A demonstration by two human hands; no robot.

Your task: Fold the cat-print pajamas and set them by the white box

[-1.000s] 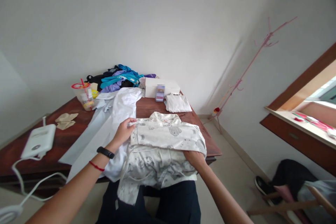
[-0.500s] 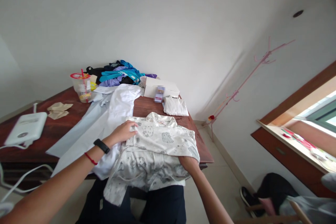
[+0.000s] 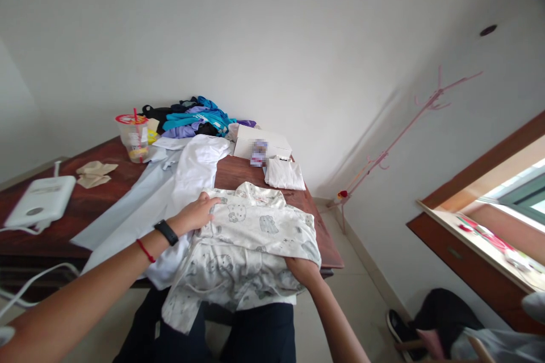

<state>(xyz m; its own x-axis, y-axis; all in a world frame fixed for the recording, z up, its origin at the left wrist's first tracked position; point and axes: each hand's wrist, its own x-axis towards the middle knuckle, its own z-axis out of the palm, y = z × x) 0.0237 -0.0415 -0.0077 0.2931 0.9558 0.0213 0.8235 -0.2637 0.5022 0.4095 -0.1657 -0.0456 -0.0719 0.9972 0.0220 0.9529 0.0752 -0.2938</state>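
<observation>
A white shirt with grey cartoon-cat prints (image 3: 269, 224) lies partly folded at the front of the table, its collar pointing away from me. Its lower part drapes over the table edge above my lap. My left hand (image 3: 196, 212) is closed on the shirt's left edge near the shoulder, thumb on top. At the lower right, my right hand (image 3: 303, 270) reaches beneath the folded-over layer, so its fingers are hidden. Plain white garments (image 3: 193, 173) lie spread just left of the shirt.
Behind are a folded white garment (image 3: 284, 173), a white box (image 3: 272, 142) and a heap of blue and purple clothes (image 3: 200, 119). To the left sit a plastic cup (image 3: 135, 139), a crumpled napkin (image 3: 96, 173) and a white device (image 3: 40, 202) with a cable. A pink coat rack (image 3: 398, 136) stands right.
The view has shifted slightly. Both hands stay at the shirt, and its fold looks nearly the same; the left thumb now shows on top of the cloth.
</observation>
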